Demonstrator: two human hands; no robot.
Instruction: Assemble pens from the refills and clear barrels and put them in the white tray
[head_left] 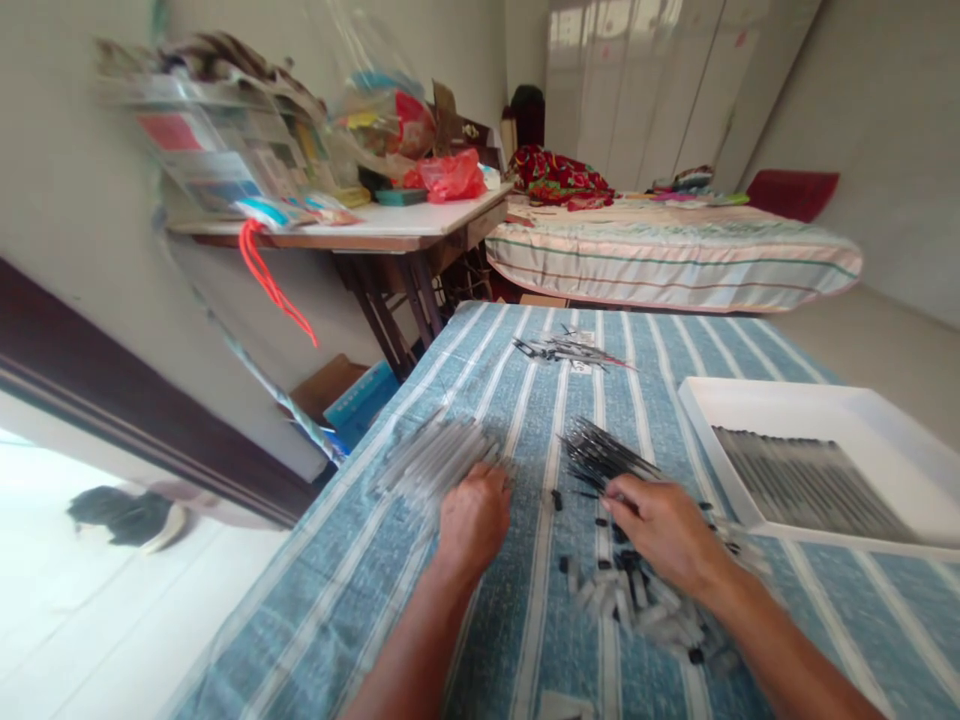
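My left hand [474, 515] is closed at the right end of a heap of clear, tube-like pen barrels [431, 455]. Blur and the curled fingers hide what, if anything, they hold. My right hand [664, 525] pinches at the near end of a bundle of thin black pen refills [604, 450], with one slim refill apparently at the fingertips. Below that hand lies a pile of clear pen caps [637, 600] with black ends. To the right, a white tray [817, 388] holds a row of pens [810, 480] side by side.
A blue striped cloth [525, 600] covers the table. Toward its far edge lies a loose bunch of thin dark sticks [566, 350]. Beyond stand a side table [420, 225] with bags and a bed [675, 250]. A blue box [364, 405] is on the floor at left.
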